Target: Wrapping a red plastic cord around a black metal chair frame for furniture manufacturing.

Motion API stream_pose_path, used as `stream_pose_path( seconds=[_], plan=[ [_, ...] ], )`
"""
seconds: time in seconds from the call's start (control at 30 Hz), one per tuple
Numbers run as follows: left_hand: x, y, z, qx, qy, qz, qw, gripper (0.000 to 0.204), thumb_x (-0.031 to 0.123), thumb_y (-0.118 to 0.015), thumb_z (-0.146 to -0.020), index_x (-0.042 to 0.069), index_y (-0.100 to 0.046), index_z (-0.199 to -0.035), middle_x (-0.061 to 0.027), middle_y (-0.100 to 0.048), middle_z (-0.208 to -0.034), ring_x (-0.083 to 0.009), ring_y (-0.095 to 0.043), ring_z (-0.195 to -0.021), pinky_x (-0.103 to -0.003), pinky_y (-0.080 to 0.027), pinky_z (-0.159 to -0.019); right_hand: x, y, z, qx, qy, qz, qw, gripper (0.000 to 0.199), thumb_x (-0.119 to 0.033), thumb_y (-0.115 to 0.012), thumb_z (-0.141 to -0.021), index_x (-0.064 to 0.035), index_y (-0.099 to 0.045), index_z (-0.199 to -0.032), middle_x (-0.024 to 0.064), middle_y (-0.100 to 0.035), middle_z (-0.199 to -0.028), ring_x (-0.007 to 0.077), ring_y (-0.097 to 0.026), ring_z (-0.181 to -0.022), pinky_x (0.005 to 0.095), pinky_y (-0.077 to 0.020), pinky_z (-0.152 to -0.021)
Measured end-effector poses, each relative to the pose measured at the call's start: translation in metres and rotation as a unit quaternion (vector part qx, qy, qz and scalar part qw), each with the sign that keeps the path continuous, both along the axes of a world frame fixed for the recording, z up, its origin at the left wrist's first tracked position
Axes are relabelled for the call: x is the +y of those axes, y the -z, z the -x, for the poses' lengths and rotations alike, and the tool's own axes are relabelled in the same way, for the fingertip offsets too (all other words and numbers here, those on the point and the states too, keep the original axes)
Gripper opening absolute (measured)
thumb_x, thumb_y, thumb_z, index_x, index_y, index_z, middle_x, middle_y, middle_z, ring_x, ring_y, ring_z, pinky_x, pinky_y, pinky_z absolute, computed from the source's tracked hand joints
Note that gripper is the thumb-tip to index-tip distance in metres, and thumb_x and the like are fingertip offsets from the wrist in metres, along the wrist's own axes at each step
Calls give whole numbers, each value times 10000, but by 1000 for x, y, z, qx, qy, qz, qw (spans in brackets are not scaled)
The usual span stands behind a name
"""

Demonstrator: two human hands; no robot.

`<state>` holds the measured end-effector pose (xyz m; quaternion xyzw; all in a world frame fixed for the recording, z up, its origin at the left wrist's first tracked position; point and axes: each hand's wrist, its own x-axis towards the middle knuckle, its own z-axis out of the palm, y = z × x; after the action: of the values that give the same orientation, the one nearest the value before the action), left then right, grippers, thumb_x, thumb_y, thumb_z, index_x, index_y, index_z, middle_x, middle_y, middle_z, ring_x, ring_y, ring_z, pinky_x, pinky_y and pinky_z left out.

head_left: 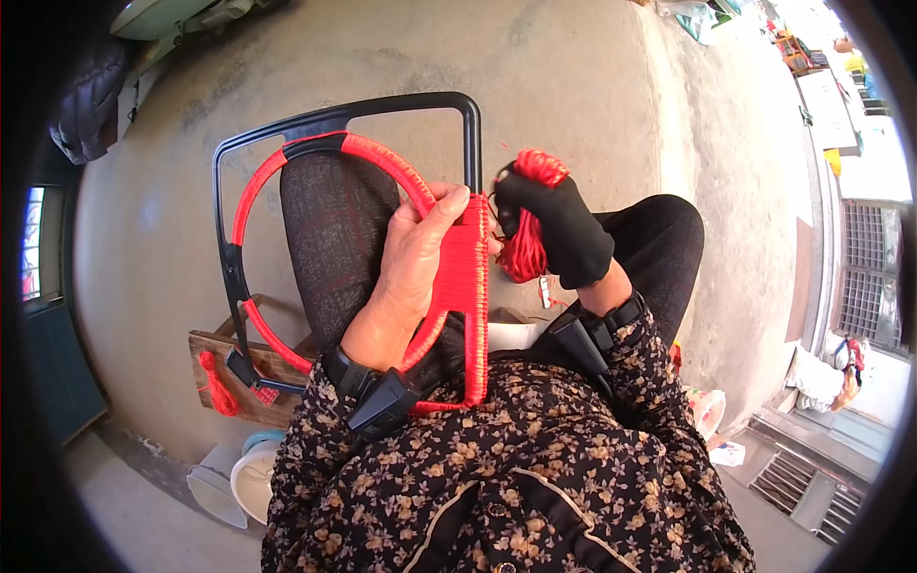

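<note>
A black frame (411,103) with rounded corners lies over my lap, with a round ring (250,196) inside it. Red cord is wound tightly over most of the ring and along the frame's right side (463,272); bare black stretches show at the top and left. Bare and closed, my left hand (409,256) grips the wrapped right side, thumb on top. Just right of the frame, my right hand (565,224), in a black glove, is closed around a bundle of red cord (523,250). Its fingertips are partly hidden by the cord and the frame.
A wooden bench (277,406) at my left carries a skein of red cord (222,387). Pale buckets (253,482) stand on the floor below it. My knees support the frame. At the right are a barred window (871,272) and a white bundle (815,375) by the wall.
</note>
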<state>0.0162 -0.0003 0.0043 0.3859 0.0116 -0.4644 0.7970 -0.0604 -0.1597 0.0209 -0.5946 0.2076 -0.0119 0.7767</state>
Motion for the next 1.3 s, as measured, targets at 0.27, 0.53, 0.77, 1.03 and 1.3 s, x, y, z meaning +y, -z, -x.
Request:
stream_pose_path(
  seconds=[0.27,0.53,0.77,1.03,1.3],
  plan=[
    [-1,10,3,-7,-6,12,1000,88,131,-610,-890,62,-555,-885,-78,-627,-738,-211,-656,-605,-318,-539,-546,11,-4,1,74,-10,26,997,181,-168,-603,-864,-38,-550,-750,0,-528,-632,64,-500,-589,243,-399,-549],
    [1,2,4,14,7,-25,1000,145,213,-600,-919,70,-577,-926,-97,-638,-783,-204,-648,-653,-306,-529,-621,12,19,15,56,112,-214,969,208,-193,-580,-874,-48,-549,-726,24,-533,-606,101,-517,-557,250,-412,-537],
    [0,3,2,-8,64,-18,998,182,221,-627,-907,48,-586,-947,-98,-643,-787,-190,-643,-657,-287,-520,-618,1,24,29,24,63,-126,990,258,-293,-545,-915,-63,-559,-799,66,-573,-672,165,-556,-590,292,-455,-582],
    [-1,-14,0,2,74,-45,996,140,186,-639,-890,55,-590,-893,-86,-638,-760,-184,-635,-630,-281,-521,-595,-64,13,59,50,211,-243,945,441,-405,-569,-915,-57,-491,-1175,163,-560,-1142,256,-604,-892,411,-525,-734],
    [-6,13,11,-11,-23,-79,997,247,168,-609,-902,15,-550,-1086,-73,-631,-845,-153,-629,-733,-274,-513,-598,-6,-40,-2,10,56,478,877,336,-70,-546,-881,-58,-519,-1216,87,-630,-1109,225,-612,-1033,344,-488,-881]
  ],
)
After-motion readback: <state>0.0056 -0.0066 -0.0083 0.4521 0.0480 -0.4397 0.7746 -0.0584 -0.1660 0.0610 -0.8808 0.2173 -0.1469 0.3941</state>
